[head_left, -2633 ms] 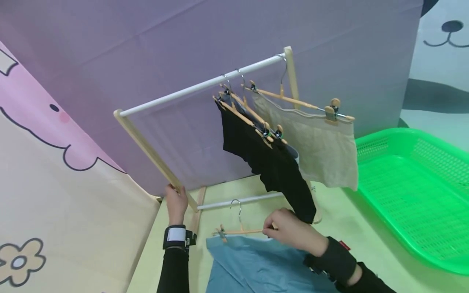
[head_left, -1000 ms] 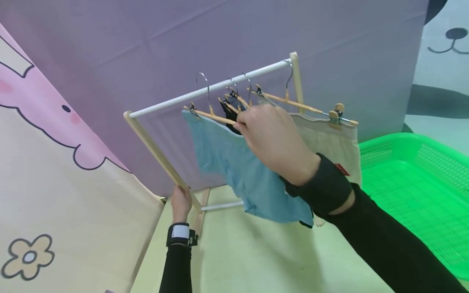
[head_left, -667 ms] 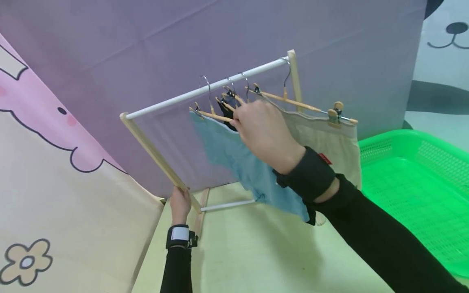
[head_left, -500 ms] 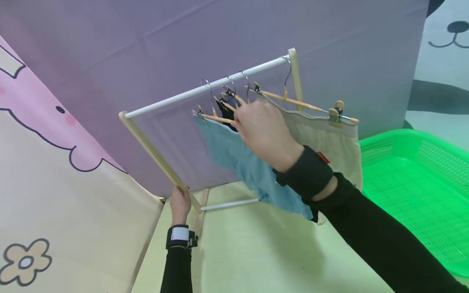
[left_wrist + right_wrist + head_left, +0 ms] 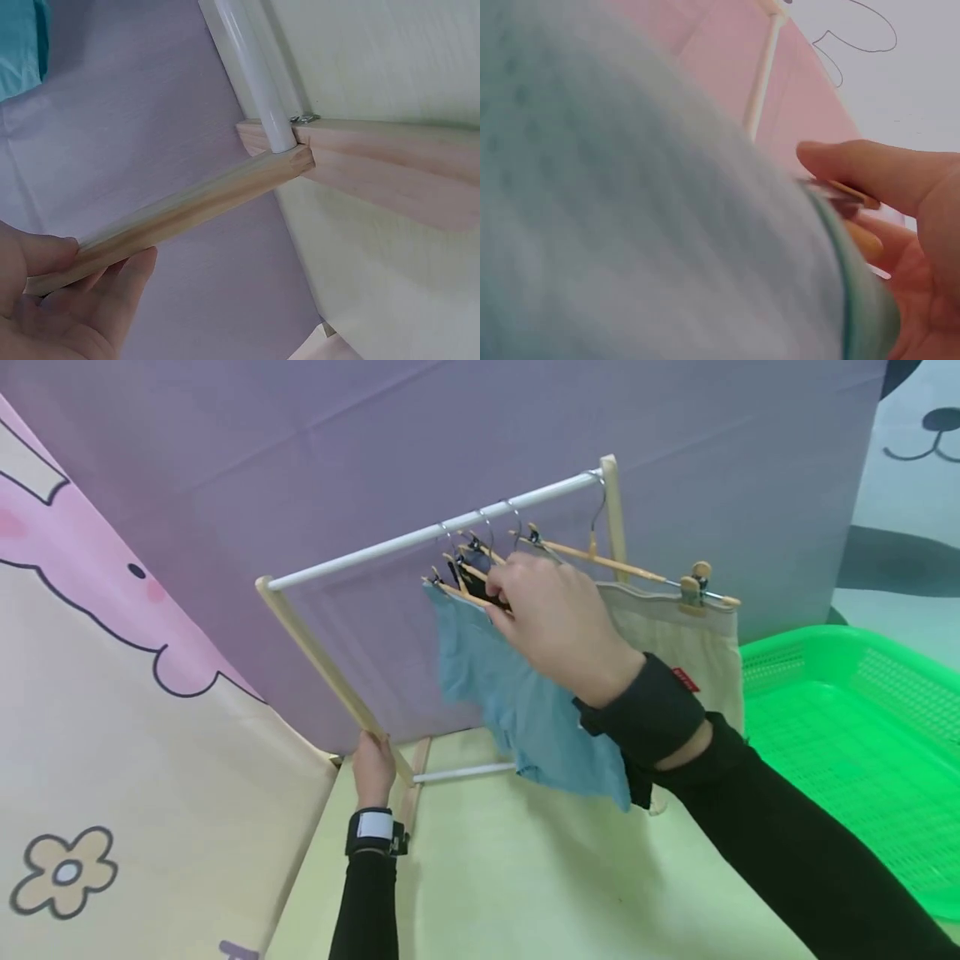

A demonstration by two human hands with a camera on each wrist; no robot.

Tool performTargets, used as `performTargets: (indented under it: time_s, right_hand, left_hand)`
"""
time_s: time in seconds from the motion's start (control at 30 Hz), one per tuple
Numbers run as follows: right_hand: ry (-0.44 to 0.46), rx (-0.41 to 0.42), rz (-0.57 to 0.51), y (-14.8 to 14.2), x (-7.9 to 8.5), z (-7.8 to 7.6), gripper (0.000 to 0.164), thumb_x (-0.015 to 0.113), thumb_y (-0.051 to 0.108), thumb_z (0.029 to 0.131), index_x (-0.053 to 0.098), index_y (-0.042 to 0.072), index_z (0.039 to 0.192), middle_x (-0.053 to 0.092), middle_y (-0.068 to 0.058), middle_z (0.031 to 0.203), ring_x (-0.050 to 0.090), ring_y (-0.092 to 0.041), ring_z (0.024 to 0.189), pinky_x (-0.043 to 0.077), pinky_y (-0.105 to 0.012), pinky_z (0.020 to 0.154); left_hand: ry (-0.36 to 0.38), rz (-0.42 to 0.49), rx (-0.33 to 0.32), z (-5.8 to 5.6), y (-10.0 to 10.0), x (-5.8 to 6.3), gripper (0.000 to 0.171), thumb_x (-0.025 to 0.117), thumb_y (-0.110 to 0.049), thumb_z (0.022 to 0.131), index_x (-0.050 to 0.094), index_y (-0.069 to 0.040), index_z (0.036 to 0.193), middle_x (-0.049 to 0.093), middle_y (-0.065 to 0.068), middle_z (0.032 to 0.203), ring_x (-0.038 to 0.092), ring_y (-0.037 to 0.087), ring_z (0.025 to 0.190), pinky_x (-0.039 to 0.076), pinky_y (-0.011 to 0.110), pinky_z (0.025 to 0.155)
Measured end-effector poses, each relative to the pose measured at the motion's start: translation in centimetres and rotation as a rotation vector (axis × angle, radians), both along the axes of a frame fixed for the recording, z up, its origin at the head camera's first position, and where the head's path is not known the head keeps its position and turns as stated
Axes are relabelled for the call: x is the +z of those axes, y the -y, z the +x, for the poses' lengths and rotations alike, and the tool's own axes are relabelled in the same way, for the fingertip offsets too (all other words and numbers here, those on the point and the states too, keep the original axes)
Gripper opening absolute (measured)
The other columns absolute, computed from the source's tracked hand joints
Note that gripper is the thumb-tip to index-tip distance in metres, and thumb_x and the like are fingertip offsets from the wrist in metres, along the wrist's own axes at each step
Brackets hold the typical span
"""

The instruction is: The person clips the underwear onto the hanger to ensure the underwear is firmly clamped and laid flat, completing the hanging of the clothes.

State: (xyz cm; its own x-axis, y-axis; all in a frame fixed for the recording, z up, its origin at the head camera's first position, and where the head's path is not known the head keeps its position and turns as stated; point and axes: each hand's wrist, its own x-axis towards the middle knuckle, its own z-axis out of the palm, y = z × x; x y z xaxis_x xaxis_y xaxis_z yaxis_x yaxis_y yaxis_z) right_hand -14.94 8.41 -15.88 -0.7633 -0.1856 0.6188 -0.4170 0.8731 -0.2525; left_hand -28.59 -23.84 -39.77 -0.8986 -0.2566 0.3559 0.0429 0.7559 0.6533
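Note:
My left hand [image 5: 373, 770] grips the left wooden post [image 5: 318, 664] of a small clothes rack; in the left wrist view, the thumb and fingers lie on either side of that post [image 5: 187, 202]. My right hand [image 5: 566, 618] holds the right part of a wooden clip hanger [image 5: 461, 594] bearing light-blue shorts [image 5: 540, 731]. This hanger's metal hook is at the white rail [image 5: 360, 553], left of the other hooks. Up close, the shorts [image 5: 667, 210] fill much of the right wrist view, blurred, with the hanger's end between thumb and fingers.
Beige shorts [image 5: 671, 639] hang at the rail's right end. Between them and the light-blue pair hang dark garments, mostly covered by the right hand. A green plastic basket [image 5: 847, 693] stands right of the rack on the pale table [image 5: 517, 877]. Behind is a purple backdrop [image 5: 420, 435].
The right hand has lifted the light-blue shorts on their hanger from the table to the rail. The hook has come down onto the rail and shifted right. The left hand stays on the post.

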Motion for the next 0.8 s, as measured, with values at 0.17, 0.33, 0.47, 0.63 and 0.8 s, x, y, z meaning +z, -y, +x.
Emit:
performTargets:
  time_s: [0.17, 0.33, 0.47, 0.63, 0.8]
  right_hand:
    - [-0.007, 0.012, 0.022, -0.7, -0.2, 0.6, 0.026, 0.068, 0.022, 0.095, 0.068, 0.005, 0.116, 0.063, -0.011, 0.107, 0.062, -0.026, 0.086, 0.052, -0.038, 0.073]
    - [-0.189, 0.121, -0.019, -1.4, -1.1, 1.5, 0.02, 0.068, 0.011, 0.093, 0.069, 0.0, 0.11, 0.06, -0.012, 0.11, 0.057, -0.027, 0.099, 0.052, -0.036, 0.079]
    - [-0.415, 0.23, -0.03, -2.0, -2.3, 2.5, 0.012, 0.069, 0.002, 0.089, 0.07, -0.003, 0.1, 0.062, -0.014, 0.105, 0.053, -0.031, 0.104, 0.051, -0.037, 0.089]
    - [-0.521, 0.349, 0.034, -2.1, -5.4, 4.1, 0.012, 0.072, 0.001, 0.086, 0.071, -0.001, 0.097, 0.064, -0.012, 0.099, 0.056, -0.029, 0.097, 0.051, -0.036, 0.089]
    - [-0.425, 0.424, 0.042, -2.3, -9.5, 5.1, 0.019, 0.077, 0.003, 0.082, 0.07, 0.005, 0.1, 0.064, -0.007, 0.101, 0.058, -0.023, 0.096, 0.053, -0.033, 0.085]
  left_hand:
    - [0.06, -0.065, -0.028, 0.5, -0.2, -0.6, 0.036, 0.049, -0.011, 0.102, 0.043, 0.012, 0.129, 0.057, 0.036, 0.119, 0.061, 0.051, 0.106, 0.051, 0.058, 0.085]
    - [0.146, -0.222, -0.011, 2.9, -1.1, -0.8, 0.054, 0.058, -0.015, 0.098, 0.034, 0.018, 0.133, 0.048, 0.036, 0.12, 0.057, 0.052, 0.105, 0.052, 0.059, 0.082]
    - [0.159, -0.263, -0.042, 5.5, -3.3, 0.1, 0.059, 0.062, -0.018, 0.097, 0.034, 0.019, 0.134, 0.048, 0.035, 0.117, 0.057, 0.05, 0.101, 0.054, 0.057, 0.078]
    - [0.148, -0.249, -0.142, 8.7, -6.5, 0.9, 0.057, 0.066, -0.021, 0.095, 0.042, 0.014, 0.133, 0.051, 0.034, 0.121, 0.059, 0.049, 0.104, 0.053, 0.056, 0.081]
    - [0.092, -0.267, -0.196, 10.5, -8.7, 1.8, 0.055, 0.067, -0.027, 0.096, 0.048, 0.006, 0.136, 0.051, 0.029, 0.134, 0.058, 0.046, 0.114, 0.051, 0.054, 0.091]
